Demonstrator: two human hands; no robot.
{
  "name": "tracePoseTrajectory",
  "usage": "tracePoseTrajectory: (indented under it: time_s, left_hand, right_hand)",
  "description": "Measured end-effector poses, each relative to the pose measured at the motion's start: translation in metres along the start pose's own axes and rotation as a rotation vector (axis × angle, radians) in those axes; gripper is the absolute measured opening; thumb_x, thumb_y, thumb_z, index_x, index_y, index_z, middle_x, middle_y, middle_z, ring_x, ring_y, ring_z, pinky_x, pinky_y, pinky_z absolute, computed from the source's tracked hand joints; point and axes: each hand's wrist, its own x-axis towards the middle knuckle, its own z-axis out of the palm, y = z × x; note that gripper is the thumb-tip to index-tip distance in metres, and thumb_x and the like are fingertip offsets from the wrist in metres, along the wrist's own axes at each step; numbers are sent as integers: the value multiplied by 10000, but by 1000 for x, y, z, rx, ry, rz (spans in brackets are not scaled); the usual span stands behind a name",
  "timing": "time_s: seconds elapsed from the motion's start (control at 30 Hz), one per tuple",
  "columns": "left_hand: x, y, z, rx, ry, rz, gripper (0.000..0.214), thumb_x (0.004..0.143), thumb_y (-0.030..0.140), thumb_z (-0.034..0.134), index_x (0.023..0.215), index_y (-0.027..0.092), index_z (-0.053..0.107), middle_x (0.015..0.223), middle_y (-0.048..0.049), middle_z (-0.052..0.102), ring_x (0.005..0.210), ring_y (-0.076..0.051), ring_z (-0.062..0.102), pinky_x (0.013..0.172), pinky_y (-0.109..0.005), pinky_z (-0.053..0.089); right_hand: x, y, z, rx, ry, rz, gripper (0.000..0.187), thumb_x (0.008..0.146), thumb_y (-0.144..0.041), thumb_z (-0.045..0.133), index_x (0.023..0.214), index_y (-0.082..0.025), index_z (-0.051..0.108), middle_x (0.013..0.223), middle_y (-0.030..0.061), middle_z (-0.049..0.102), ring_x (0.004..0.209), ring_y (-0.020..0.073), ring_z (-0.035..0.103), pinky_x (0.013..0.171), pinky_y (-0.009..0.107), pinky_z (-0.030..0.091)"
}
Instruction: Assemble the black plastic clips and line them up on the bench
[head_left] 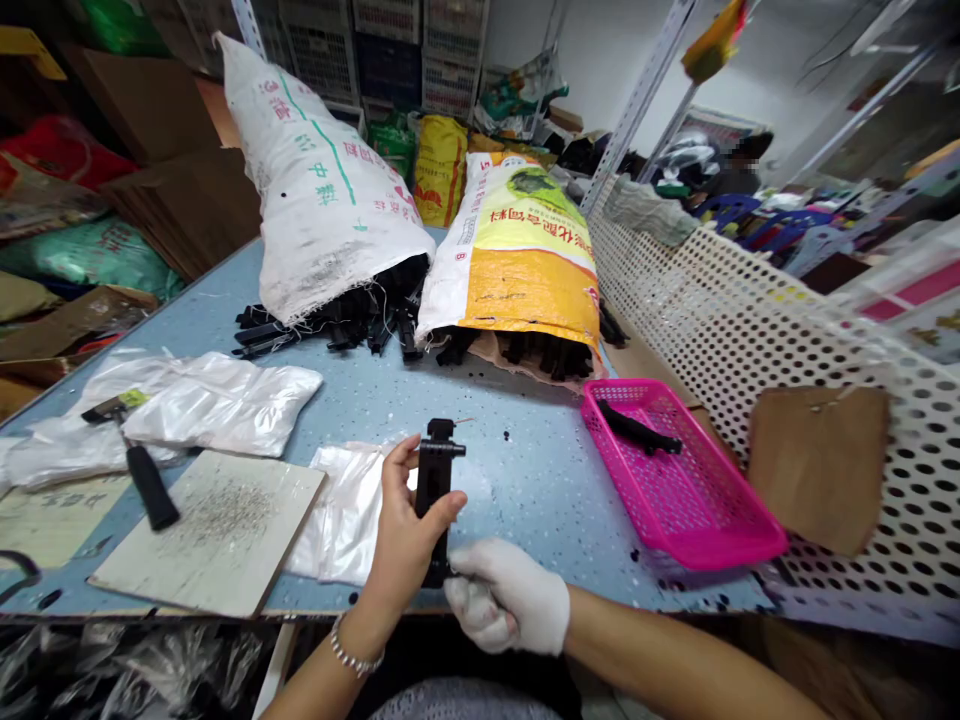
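A long black plastic clamp-like part point(433, 482) stands upright at the table's front edge. A short cylinder sticks out to the right near its top. My bare left hand point(405, 530) is closed around it, thumb across the front and fingers behind its left side. My right hand point(510, 595), in a white glove, has its fingers curled and pinched at the part's lower end. The exact contact of those fingertips is partly hidden. Just left of my left hand lies a white plastic bag point(337, 515), flat on the blue table point(525, 500).
A pink basket point(705, 490) at right holds one black part point(637, 428). At left, a hammer point(146, 475) rests partly on a speckled board point(217, 520), near white bags point(225, 400). Two woven sacks point(322, 190) point(525, 240) spill black parts at the back. A perforated panel point(712, 290) borders the right.
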Motion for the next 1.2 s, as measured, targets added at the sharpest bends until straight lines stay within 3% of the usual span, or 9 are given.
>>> tracePoseTrajectory:
  time_s: [0.1,0.2,0.3,0.4,0.53,0.63,0.87,1.1,1.2]
  left_hand:
    - [12,-28,12,-96,27,-90,653,816,477,690,1304,245,323,1041,-59,630,712,-164,680,690,-326,557]
    - [11,-66,41,-104,-67,-186,490,879,513,580,1214,173,469,1067,-127,667,956,-266,690,870,-434,530]
    - [0,-100,73,75,-131,-26,507,859,422,628,1277,150,536,1343,-194,564,1310,-338,482,1130,-505,312]
    - [-4,-121,85,343,-143,201,549,881,335,580,1390,157,478,1541,-186,355,1467,-335,228,1206,-524,119]
    - [14,-114,62,357,-184,188,556,883,369,587,1394,172,489,1515,-174,388,1446,-326,277,1203,-513,159]
    - [34,-85,43,100,-203,35,561,905,467,576,1383,187,491,1473,-159,458,1401,-296,378,1196,-487,207]
    - [38,-31,34,-514,-635,-219,614,870,565,608,1318,150,546,1158,-167,685,1133,-313,619,1001,-455,456]
    - [7,2,12,235,-279,143,599,891,679,450,1186,168,550,952,-93,667,970,-293,613,823,-382,462]
    - [0,20,4,435,-190,195,534,943,645,336,1165,195,518,903,-66,645,899,-282,608,753,-360,431]
  right_hand:
    - [10,-7,-60,-91,440,100,330,898,-421,540,684,-176,595,496,-30,534,424,119,514,461,228,452]
    - [16,-37,-151,-171,918,101,216,951,-332,543,993,-157,663,971,94,688,902,199,659,815,324,527]
    - [21,-69,-224,-157,1253,182,349,953,-308,587,1259,-140,567,1333,140,540,1191,274,547,1003,477,450]
    - [27,-87,-254,-77,1394,234,416,939,-329,622,1306,-152,537,1357,129,519,1181,280,554,979,504,476]
    - [27,-80,-237,76,1333,144,362,954,-374,596,1219,-128,591,1224,99,601,1017,213,633,882,409,539]
    - [20,-52,-190,199,1175,7,446,1003,-433,415,1068,-73,670,1079,84,664,785,122,637,767,288,537]
    - [2,18,-44,980,101,-247,553,855,-680,510,963,-160,664,816,39,646,626,121,548,662,283,460]
    - [-27,-24,-53,-407,562,-286,319,981,-419,440,823,-189,595,786,21,584,751,171,527,750,321,397]
    - [-32,-38,-58,-628,662,-368,240,1007,-328,372,963,-208,576,884,30,614,801,170,549,765,310,396]
